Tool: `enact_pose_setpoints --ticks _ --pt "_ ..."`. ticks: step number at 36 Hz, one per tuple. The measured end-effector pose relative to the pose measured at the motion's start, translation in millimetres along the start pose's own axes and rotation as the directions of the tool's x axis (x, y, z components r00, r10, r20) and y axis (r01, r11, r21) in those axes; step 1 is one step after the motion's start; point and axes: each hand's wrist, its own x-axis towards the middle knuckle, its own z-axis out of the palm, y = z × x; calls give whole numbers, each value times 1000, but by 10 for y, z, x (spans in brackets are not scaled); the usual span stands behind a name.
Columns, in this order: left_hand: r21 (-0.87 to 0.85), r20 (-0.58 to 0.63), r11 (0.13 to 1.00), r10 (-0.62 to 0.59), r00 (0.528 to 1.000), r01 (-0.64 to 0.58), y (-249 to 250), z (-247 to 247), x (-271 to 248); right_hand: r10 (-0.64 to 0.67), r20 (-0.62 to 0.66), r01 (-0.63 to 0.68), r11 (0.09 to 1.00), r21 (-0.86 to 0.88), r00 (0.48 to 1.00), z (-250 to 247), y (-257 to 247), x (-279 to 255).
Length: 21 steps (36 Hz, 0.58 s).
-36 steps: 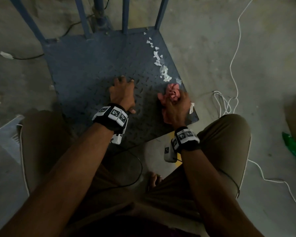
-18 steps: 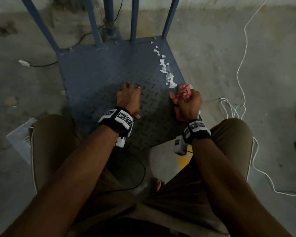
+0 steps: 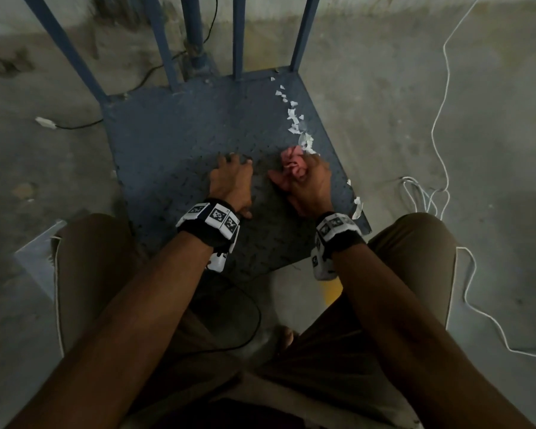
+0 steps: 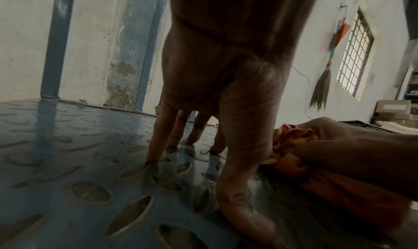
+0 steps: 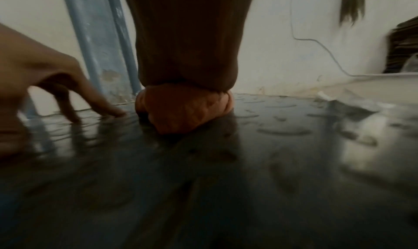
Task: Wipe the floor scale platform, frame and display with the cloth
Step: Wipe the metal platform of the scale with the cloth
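The blue tread-plate platform [image 3: 174, 140] of the floor scale lies on the concrete floor, with blue frame bars [image 3: 237, 35] rising at its far edge. My right hand [image 3: 307, 181] grips a bunched pink cloth [image 3: 293, 161] and presses it on the platform near the right side. In the right wrist view the cloth [image 5: 181, 113] bulges under my fist against the plate. My left hand [image 3: 231, 178] rests beside it, fingertips [image 4: 153, 156] propped on the platform [image 4: 68, 145]. The display is out of view.
A trail of white paper scraps [image 3: 294, 119] runs along the platform's right edge. White cable [image 3: 437, 125] loops on the floor to the right, black cable [image 3: 75, 126] to the left. My knees flank the near edge. A broom [image 4: 321, 84] hangs on the wall.
My right hand with the cloth has slid left and a little forward on the platform, closer to the left hand. The left hand has stayed propped where it was.
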Motion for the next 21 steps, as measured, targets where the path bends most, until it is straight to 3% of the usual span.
enact_pose_setpoints --ticks 7,11,14,18,21 --pt "16 -24 1000 8 1000 -7 -5 42 -14 84 -60 -90 988 -123 995 -318 90 360" --pt "20 -18 1000 -1 1000 1 59 15 -50 47 12 -48 998 41 999 -331 -176 77" --pt "24 2 1000 -11 1000 11 162 -20 -56 -32 -8 33 995 90 999 -164 -263 -250" --pt "90 30 996 -12 999 9 268 -15 -10 -42 1 42 999 23 999 -94 -65 -540" --pt "154 98 988 0 995 -15 295 -17 52 27 -88 -29 999 -30 996 -224 176 -569"
